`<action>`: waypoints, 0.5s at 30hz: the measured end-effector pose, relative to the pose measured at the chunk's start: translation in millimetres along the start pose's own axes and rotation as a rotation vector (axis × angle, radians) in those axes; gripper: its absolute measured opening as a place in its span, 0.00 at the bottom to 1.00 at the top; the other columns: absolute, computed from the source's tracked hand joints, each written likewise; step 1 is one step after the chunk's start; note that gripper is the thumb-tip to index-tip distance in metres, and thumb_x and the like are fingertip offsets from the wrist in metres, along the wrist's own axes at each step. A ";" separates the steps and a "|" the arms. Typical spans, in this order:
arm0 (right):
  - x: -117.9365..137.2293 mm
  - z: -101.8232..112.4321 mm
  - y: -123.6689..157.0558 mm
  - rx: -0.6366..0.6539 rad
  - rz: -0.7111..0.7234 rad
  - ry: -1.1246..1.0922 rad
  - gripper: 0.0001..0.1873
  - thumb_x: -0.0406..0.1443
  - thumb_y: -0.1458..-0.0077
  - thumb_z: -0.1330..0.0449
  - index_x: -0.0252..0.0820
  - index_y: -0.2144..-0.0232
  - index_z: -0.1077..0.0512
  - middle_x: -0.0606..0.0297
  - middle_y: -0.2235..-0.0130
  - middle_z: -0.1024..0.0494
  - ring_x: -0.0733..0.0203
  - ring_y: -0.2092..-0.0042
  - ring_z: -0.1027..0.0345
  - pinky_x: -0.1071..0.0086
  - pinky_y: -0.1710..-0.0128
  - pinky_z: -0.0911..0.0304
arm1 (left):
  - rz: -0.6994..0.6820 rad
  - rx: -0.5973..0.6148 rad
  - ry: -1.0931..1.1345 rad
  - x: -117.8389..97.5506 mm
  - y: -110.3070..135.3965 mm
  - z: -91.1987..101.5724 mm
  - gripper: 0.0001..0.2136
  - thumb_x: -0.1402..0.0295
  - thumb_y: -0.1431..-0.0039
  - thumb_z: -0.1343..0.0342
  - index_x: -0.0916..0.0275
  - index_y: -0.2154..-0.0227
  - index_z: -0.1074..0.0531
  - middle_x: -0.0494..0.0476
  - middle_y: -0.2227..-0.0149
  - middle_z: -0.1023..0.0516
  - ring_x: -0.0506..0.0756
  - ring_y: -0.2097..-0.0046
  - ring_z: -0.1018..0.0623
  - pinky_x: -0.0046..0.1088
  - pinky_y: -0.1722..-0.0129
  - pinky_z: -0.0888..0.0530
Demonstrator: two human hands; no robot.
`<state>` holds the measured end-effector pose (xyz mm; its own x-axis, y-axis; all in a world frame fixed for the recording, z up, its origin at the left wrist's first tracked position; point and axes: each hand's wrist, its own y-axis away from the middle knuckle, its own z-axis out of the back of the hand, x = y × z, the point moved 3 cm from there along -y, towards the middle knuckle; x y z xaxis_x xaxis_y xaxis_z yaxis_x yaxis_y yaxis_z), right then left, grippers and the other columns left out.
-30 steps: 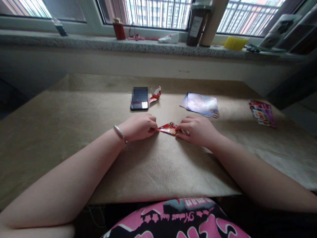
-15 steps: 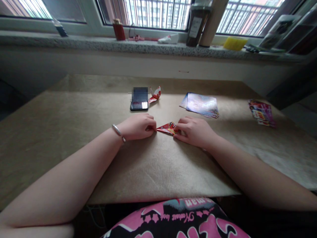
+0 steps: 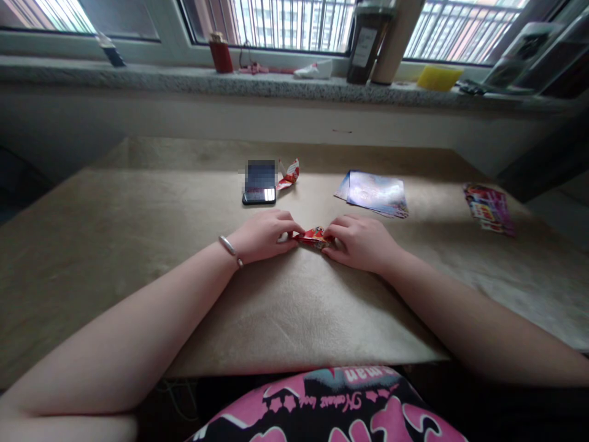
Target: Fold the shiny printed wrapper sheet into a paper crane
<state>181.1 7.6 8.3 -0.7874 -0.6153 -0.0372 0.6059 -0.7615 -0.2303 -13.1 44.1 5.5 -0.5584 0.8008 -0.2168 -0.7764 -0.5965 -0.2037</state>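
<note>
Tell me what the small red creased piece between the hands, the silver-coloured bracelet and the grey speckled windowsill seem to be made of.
Small red creased piece: thin, glossy-looking, with printed colours and folds; probably paper, possibly plastic film.
Silver-coloured bracelet: likely smooth metal, given its bright highlights.
Grey speckled windowsill: looks like granite from its mottled grain, perhaps imitation.

Daylight comes from the window (image 3: 294, 24), bright and pale, while the wall (image 3: 294, 116) beneath it sits in shade. The table (image 3: 294, 301) is softly lit, darker along its far edge. Glare whitens the cards (image 3: 378, 189); a white reflection marks the phone (image 3: 259, 196), its upper part pixelated. Soft shadows lie below the left hand (image 3: 264, 236) and right hand (image 3: 363, 244). Wide-angle distortion tilts the jar (image 3: 365, 46) and stretches the side edges, and print on the red packet (image 3: 314, 236) is too blurred to read
</note>
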 end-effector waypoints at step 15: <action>-8.0 -4.9 -1.8 -0.155 -0.156 -0.274 0.11 0.38 0.45 0.46 0.42 0.69 0.24 0.64 0.68 0.23 0.64 0.69 0.34 0.71 0.70 0.45 | 0.070 -0.098 0.239 -4.0 -1.9 2.3 0.11 0.62 0.41 0.49 0.62 0.63 0.26 0.56 0.62 0.29 0.51 0.62 0.28 0.26 0.62 0.31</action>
<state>185.7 14.9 4.3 -0.7971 -0.5415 0.2673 0.4393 -0.8236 -0.3586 -10.1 42.2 9.0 -0.5161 0.7284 -0.4505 -0.6997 -0.6620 -0.2687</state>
